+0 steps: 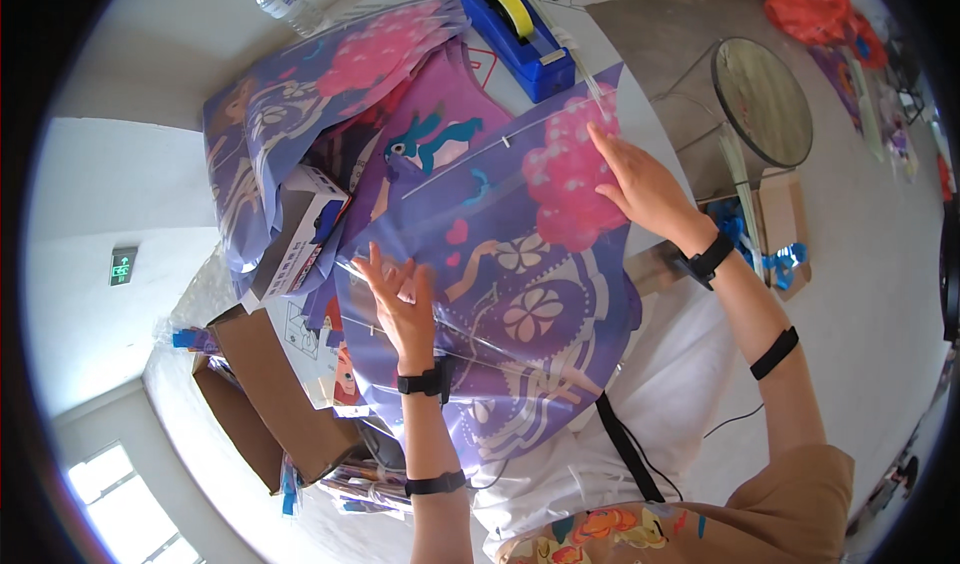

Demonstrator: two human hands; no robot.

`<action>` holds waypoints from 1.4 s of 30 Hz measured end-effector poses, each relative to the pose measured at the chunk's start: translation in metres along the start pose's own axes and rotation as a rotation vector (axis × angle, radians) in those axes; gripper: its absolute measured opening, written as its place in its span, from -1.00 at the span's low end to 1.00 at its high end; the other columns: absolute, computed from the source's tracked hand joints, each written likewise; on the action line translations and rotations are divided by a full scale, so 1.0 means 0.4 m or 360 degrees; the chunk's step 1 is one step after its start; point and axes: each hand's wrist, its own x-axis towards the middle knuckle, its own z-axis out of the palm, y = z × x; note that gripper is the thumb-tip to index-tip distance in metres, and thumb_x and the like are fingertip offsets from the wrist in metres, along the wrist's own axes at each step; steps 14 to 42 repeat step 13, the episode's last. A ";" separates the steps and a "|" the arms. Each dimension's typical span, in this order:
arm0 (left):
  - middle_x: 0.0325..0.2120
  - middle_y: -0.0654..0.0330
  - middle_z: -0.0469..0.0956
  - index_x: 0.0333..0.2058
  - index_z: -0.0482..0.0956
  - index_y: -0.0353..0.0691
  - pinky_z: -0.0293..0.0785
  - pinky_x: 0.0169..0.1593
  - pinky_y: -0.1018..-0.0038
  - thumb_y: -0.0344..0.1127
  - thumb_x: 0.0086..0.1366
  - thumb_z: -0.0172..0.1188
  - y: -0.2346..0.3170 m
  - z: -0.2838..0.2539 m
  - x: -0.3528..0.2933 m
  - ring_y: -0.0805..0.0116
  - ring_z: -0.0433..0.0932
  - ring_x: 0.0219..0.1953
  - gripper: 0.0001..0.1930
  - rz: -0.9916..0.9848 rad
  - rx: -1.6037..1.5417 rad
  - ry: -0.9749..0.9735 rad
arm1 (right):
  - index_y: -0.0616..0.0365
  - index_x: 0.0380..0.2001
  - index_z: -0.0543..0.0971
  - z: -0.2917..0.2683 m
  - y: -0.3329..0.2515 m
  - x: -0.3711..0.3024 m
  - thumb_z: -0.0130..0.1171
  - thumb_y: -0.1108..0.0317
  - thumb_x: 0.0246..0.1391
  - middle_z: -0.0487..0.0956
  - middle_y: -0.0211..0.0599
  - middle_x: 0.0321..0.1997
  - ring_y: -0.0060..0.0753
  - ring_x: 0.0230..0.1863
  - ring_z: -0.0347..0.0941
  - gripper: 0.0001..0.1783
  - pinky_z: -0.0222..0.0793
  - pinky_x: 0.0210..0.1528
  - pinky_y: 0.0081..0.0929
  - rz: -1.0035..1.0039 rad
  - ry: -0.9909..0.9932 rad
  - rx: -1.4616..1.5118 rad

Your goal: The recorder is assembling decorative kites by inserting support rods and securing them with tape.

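Observation:
A purple printed sheet with thin rods across it, like a kite [560, 314], spreads in front of me over the table edge and my lap. It carries pink balloon-like clusters and white flower shapes. My right hand [650, 189] rests on its upper right part, palm down with the fingers stretched out. Over its left part, my left hand [402, 314] has its fingers spread and nothing visible in them. A small clip [507, 142] sits on the upper rod. Beyond lies a pile of similar printed sheets [300, 104], partly folded over.
A blue tape dispenser [530, 59] with yellow tape stands at the table's far side, near a clear bottle [285, 6]. A small box [300, 229] is among the sheets. Left is a cardboard carton [270, 394]; right are a round stool [765, 104] and another carton [785, 229].

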 end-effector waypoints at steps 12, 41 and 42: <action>0.26 -0.18 0.23 0.40 -0.26 -0.15 0.48 0.11 0.13 -0.49 0.29 0.15 0.035 0.017 0.032 0.07 0.65 -0.11 -0.13 -0.0017 0.0095 -0.0217 | 0.12 0.43 -0.09 -0.054 0.015 -0.089 0.14 0.47 0.10 0.36 0.05 0.25 0.17 0.21 0.33 -0.10 0.29 0.13 -0.08 0.0106 -0.0234 0.0032; 0.26 -0.17 0.24 0.40 -0.24 -0.15 0.48 0.11 0.12 -0.48 0.29 0.15 0.033 0.017 0.031 0.04 0.65 -0.11 -0.13 -0.0032 0.0069 -0.0239 | 0.12 0.43 -0.09 -0.058 0.017 -0.093 0.14 0.47 0.10 0.36 0.05 0.25 0.17 0.21 0.33 -0.10 0.29 0.13 -0.08 0.0117 -0.0239 0.0032; 0.26 -0.17 0.24 0.40 -0.24 -0.15 0.48 0.11 0.12 -0.48 0.29 0.15 0.033 0.017 0.031 0.04 0.65 -0.11 -0.13 -0.0032 0.0069 -0.0239 | 0.12 0.43 -0.09 -0.058 0.017 -0.093 0.14 0.47 0.10 0.36 0.05 0.25 0.17 0.21 0.33 -0.10 0.29 0.13 -0.08 0.0117 -0.0239 0.0032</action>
